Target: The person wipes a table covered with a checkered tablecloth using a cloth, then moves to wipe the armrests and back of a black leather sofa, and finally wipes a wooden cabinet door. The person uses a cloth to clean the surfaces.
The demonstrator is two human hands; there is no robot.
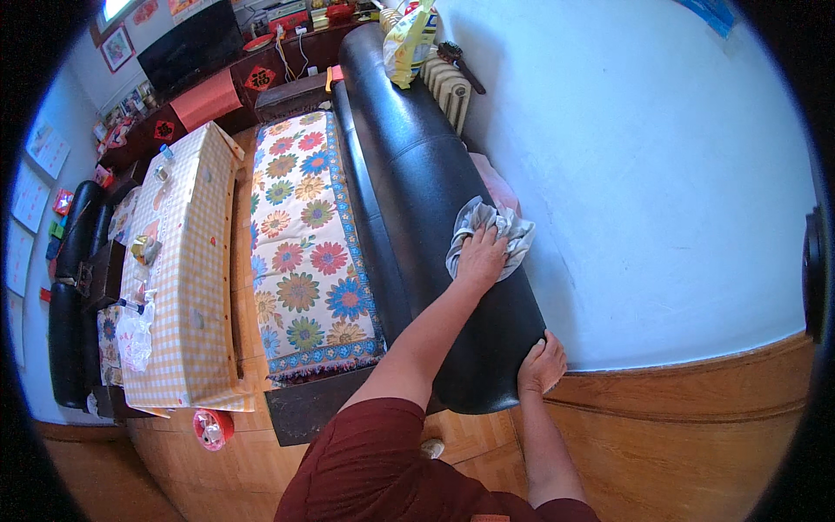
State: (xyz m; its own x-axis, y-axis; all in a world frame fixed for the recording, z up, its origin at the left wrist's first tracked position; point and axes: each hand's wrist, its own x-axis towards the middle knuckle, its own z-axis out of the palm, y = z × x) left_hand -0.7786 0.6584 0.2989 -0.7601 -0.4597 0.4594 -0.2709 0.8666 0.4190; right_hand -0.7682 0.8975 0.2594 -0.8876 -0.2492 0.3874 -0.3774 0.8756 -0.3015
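My left hand [483, 256] is pressed onto a crumpled grey and white cloth [515, 236], its fingers bunched into the folds. Under the cloth lies the rounded top of a black leather sofa backrest [437, 176], close to the wall. My right hand [543, 365] rests on the near end of that backrest, thumb on top and fingers around the outer edge, holding nothing loose. A floral cover [300, 241] with a blue border lies over the sofa seat, left of the backrest.
A yellow and white plastic bag [406, 49] stands on the backrest's far end, beside a radiator [449, 88] and a hairbrush [460, 65]. Pink fabric [494, 183] sits between backrest and wall. To the left is a table with a checked cloth [196, 241]; a red bin [213, 429] stands near it.
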